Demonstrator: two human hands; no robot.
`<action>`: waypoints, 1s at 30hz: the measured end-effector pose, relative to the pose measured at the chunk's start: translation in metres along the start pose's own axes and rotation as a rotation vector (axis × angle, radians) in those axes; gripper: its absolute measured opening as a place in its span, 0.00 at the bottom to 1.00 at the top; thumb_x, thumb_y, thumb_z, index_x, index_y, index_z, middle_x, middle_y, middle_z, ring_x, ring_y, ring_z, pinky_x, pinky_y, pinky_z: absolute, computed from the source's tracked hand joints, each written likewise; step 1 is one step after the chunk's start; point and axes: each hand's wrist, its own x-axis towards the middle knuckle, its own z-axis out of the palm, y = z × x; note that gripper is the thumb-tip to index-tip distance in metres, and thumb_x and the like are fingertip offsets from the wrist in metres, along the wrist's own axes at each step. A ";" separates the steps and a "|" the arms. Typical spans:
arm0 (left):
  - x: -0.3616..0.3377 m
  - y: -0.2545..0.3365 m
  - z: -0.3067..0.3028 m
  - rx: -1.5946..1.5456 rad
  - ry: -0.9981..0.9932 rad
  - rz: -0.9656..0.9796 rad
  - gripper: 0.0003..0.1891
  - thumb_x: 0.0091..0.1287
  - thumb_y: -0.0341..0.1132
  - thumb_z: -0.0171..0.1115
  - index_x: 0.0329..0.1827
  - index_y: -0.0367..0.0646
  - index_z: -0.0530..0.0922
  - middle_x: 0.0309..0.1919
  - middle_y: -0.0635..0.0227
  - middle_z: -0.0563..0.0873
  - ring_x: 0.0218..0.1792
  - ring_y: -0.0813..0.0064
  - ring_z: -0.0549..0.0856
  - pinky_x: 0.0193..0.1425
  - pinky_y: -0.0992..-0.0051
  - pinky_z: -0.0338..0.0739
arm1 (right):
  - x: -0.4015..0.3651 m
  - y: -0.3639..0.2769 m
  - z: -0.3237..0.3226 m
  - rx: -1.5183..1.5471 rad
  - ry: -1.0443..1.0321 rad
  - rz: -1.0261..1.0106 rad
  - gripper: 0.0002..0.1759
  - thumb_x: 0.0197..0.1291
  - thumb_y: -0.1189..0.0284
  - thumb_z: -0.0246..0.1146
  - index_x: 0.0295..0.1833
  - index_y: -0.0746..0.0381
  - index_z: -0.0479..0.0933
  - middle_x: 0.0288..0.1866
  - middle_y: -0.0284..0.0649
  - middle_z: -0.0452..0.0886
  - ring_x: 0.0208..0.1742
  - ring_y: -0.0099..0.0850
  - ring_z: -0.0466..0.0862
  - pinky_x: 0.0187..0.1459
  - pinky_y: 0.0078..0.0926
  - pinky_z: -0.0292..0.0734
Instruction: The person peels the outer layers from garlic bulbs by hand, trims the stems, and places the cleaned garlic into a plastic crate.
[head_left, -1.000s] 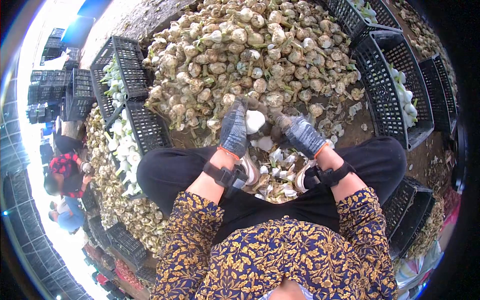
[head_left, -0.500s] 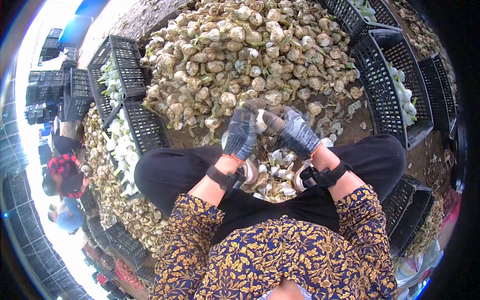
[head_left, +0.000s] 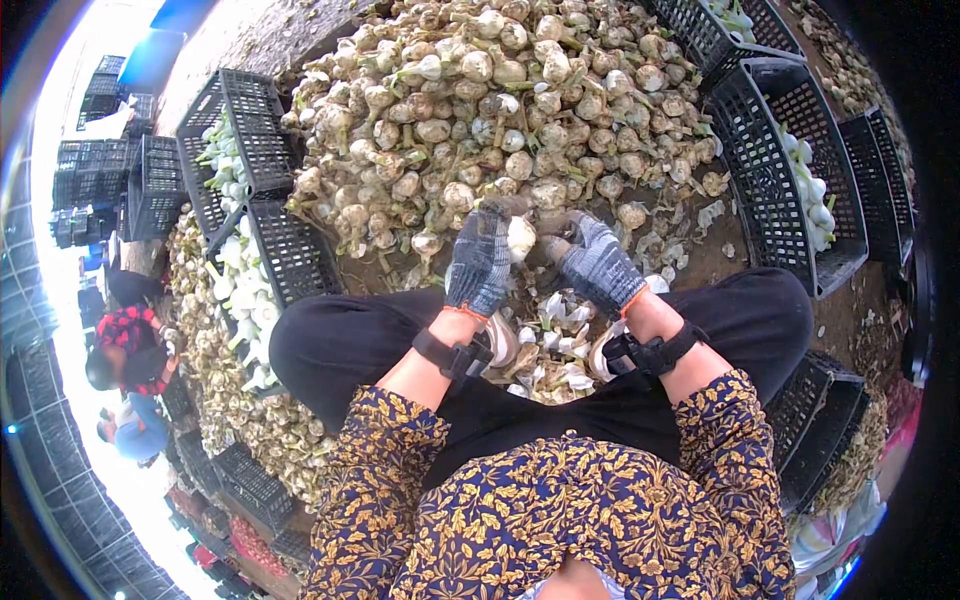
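Note:
Both hands wear grey knitted gloves with orange cuffs. My left hand [head_left: 482, 258] is closed around a garlic bulb [head_left: 521, 238], whose whitish side shows between the two hands. Just right of the bulb is my right hand [head_left: 594, 260], its fingers bent together and pointing at the bulb; what they pinch, if anything, is too small to make out. Beyond my hands rises a large heap of dirty, unpeeled garlic bulbs [head_left: 470, 110]. White peeled skins [head_left: 565, 345] lie on the ground between my shoes.
Black crates with clean white garlic stand at the left [head_left: 262, 135] and right [head_left: 790, 170]. Another crate [head_left: 820, 430] is beside my right knee. More garlic [head_left: 270, 440] lies at the left, where a person in a red and black top [head_left: 130, 345] sits.
My hands have moved slightly apart, and more of the bulb shows between them. The right fingers have drawn back a little to the right.

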 end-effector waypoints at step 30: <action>0.006 0.039 -0.016 -0.193 0.090 0.035 0.13 0.65 0.34 0.52 0.49 0.37 0.71 0.39 0.59 0.78 0.40 0.68 0.77 0.46 0.72 0.71 | -0.002 -0.012 -0.001 0.004 -0.086 0.104 0.17 0.53 0.61 0.60 0.41 0.64 0.76 0.32 0.45 0.81 0.33 0.31 0.80 0.37 0.28 0.74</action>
